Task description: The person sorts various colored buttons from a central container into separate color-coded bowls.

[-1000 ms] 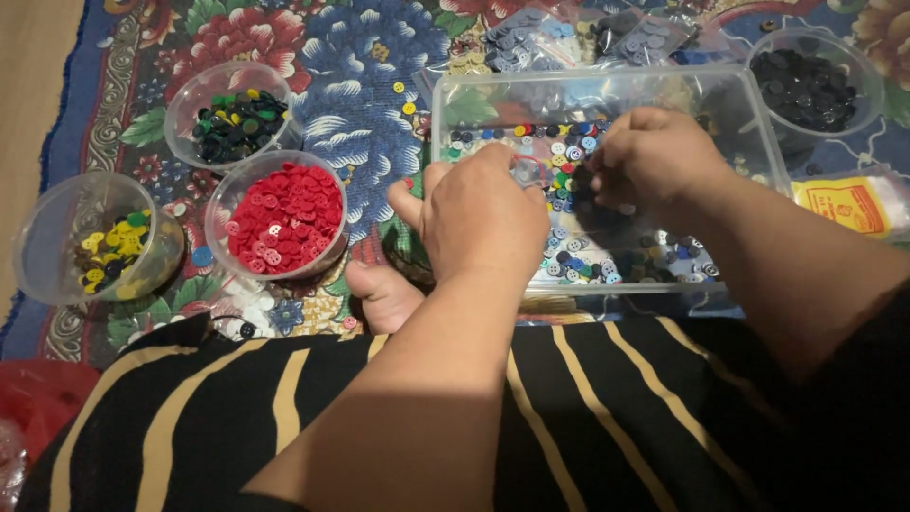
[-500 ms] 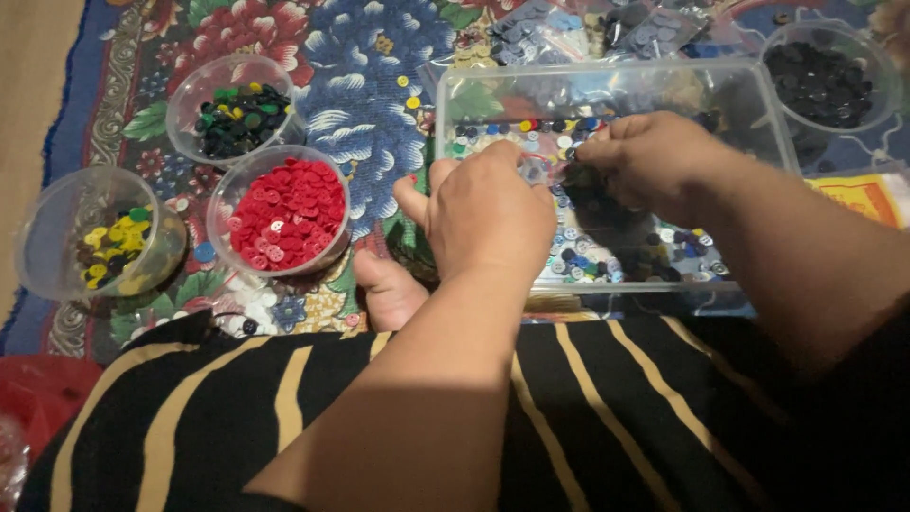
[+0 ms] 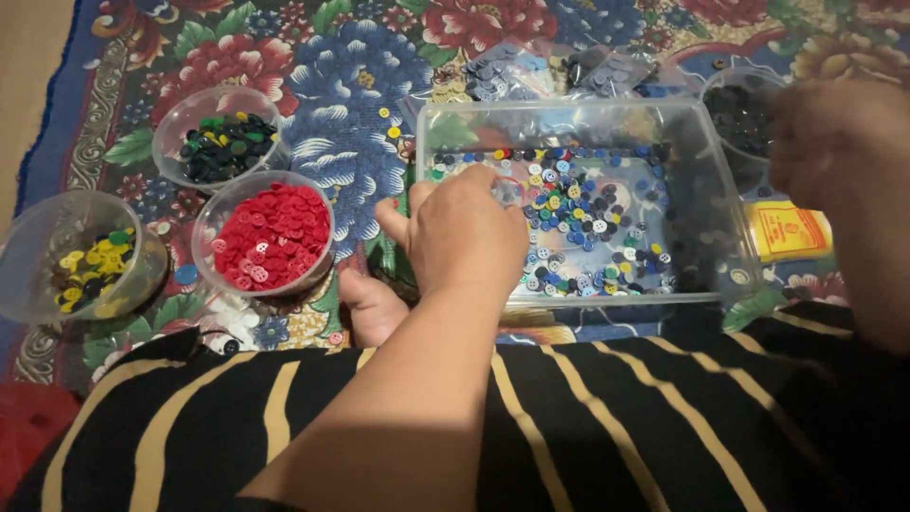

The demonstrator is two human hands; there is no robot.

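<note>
Head view: left hand (image 3: 469,232), fingers curled inside clear tub (image 3: 730,237); grip unclear. Blurred right hand (image 3: 839,142) at 2 o'clock might scatter buttons (image 3: 578,228).

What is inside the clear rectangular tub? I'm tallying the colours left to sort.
The clear rectangular tub holds loose mixed buttons, mostly blue, with yellow, white and red. The left hand covers its left part.
</note>
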